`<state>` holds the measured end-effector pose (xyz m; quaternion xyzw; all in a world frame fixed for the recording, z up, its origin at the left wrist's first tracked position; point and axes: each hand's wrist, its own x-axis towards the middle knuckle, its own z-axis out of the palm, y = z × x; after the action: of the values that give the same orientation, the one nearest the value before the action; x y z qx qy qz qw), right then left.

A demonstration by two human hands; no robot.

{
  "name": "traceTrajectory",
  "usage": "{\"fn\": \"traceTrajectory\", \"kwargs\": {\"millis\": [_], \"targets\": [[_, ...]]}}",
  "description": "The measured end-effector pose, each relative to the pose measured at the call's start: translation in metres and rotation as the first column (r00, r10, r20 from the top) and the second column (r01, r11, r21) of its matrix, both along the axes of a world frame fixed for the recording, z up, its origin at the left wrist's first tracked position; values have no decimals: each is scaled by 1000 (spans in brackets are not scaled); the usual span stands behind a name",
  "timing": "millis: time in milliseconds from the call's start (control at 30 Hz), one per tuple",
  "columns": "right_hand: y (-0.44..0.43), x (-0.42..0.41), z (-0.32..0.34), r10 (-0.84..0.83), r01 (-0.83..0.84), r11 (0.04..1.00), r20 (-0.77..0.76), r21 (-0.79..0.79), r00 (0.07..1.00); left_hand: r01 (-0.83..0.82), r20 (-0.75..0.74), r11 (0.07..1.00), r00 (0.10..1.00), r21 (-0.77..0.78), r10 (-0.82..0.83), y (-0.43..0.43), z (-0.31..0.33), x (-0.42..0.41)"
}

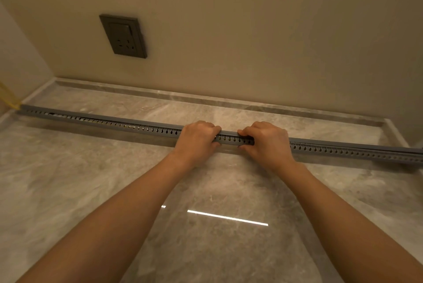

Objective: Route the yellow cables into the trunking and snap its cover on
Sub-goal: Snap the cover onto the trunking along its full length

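My left hand (196, 137) clenched over the long grey slotted plastic trunking (103, 120) | my right hand (266, 141) gripping it just beside | trunking lies across the glossy grey marble floor (91, 191) | yellow cables (9, 97) show at its far left end.
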<state>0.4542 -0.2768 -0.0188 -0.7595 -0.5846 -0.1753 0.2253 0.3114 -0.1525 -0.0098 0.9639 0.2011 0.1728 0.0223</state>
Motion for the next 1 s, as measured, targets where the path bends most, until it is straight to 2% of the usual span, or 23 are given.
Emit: {"fn": "traceTrajectory", "kwargs": {"millis": [400,500,600,700,800,1000], "targets": [[-1,3,0,90,-90,996,3,14,996,31,87,999,996,11,-32,-8,-6,-6],[-1,5,-1,100,-100,995,15,12,995,81,143,997,987,-3,-79,-14,-9,-2],[0,5,-2,111,-111,993,15,25,994,123,164,991,978,51,-130,-20,-10,8],[1,3,-3,100,-100,994,6,35,995,93,128,989,986,113,-107,-22,-10,14],[1,4,-4,93,-93,995,-3,40,996,102,90,992,990,75,-108,-21,-10,15],[1,2,-5,102,-102,994,-11,43,995,106,-88,993,991,57,-101,-20,1,19]]}}
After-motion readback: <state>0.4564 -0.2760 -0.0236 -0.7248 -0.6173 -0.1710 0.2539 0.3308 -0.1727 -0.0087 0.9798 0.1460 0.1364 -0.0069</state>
